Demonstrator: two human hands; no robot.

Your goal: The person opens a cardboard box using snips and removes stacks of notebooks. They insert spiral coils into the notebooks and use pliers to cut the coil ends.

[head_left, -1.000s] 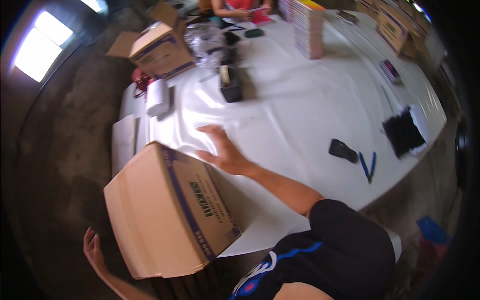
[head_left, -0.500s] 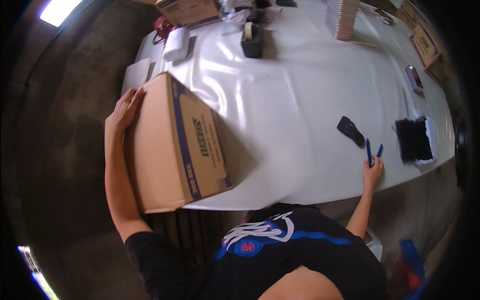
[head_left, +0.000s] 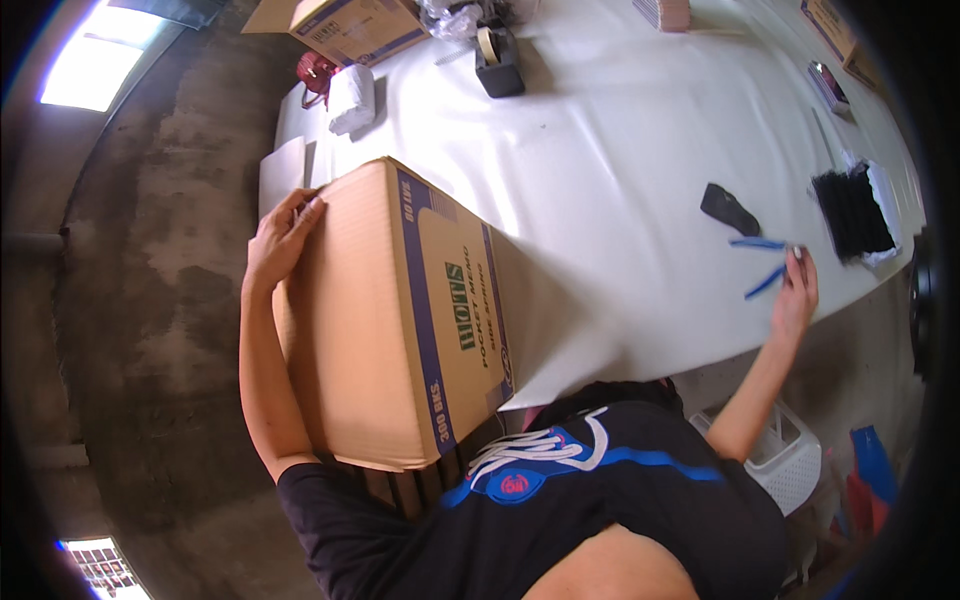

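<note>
A closed brown cardboard box [head_left: 362,320] with purple printed bands stands at the left front of the table, part of it past the edge. My left arm reaches along its left side. My left hand [head_left: 281,240] grips its far left edge, fingers bent over the top. Out to the right, above the table, my right hand [head_left: 797,290] holds a pair of blue-handled pliers [head_left: 765,268]. Their two handles spread leftward out of my fingers, while the head is hidden in the hand. Just beyond the pliers lies a flat black piece [head_left: 730,208], its kind unclear.
A black bristly bundle [head_left: 853,215] on white wrapping lies at the right. Farther back are a tape dispenser [head_left: 498,65], a white roll [head_left: 351,100], an open carton [head_left: 360,28] and a stack of pads [head_left: 665,14]. A white plastic stool [head_left: 790,465] stands below the right edge.
The box has shifted right and nearer with my left hand still on it. My right hand has lifted the pliers, and their handles have turned from pointing away to pointing left.
</note>
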